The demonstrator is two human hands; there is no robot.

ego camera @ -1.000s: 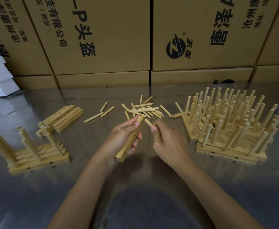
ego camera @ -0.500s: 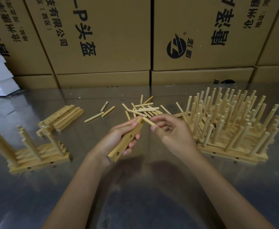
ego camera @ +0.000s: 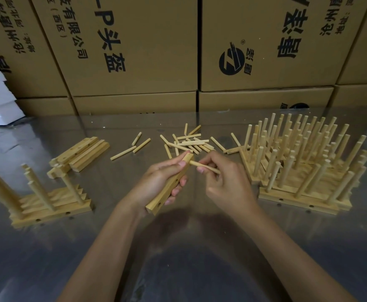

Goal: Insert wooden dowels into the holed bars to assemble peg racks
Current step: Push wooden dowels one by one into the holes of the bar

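Gripping a holed bar [ego camera: 170, 184] in your left hand [ego camera: 156, 182], you pinch a dowel [ego camera: 202, 166] at its top end with your right hand [ego camera: 224, 182]. Finished racks [ego camera: 304, 171] crowd the counter [ego camera: 178, 258] at right; loose dowels [ego camera: 187, 142] and bare bars [ego camera: 80, 153] remain.

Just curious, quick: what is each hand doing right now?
Left hand: fingers curled round a holed bar.
Right hand: pinches a wooden dowel, its tip at the bar's far end.
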